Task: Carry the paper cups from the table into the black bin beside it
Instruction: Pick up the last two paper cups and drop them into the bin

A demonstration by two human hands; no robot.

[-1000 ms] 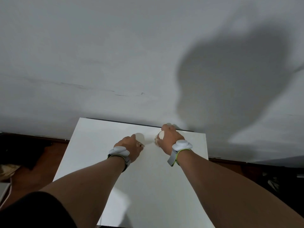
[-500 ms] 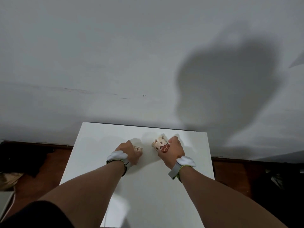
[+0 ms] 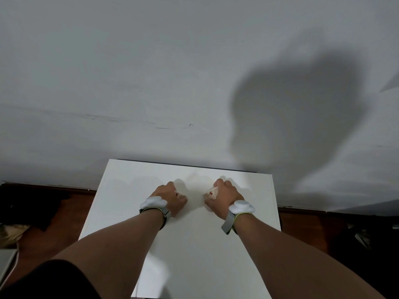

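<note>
My left hand (image 3: 170, 197) is closed around a paper cup (image 3: 180, 195) above the middle of the white table (image 3: 121, 190); only a pale sliver with a red mark shows past the fingers. A second paper cup (image 3: 210, 193), cream with red print, sits in my right hand (image 3: 222, 197), fingers wrapped round it, a little to the right. The two hands are apart, a hand's width between them. Both wrists wear white trackers on grey straps. A black bin does not show clearly.
The table's far edge stands against a grey wall (image 3: 151, 83). Brown floor (image 3: 73, 212) lies on both sides. Dark shapes sit at the far left (image 3: 26, 203) and far right (image 3: 367, 238); what they are is unclear.
Both hands drew back toward me from the table's far edge and moved apart. The right hand's cup showed its printed side half a second ago and is now mostly covered.
</note>
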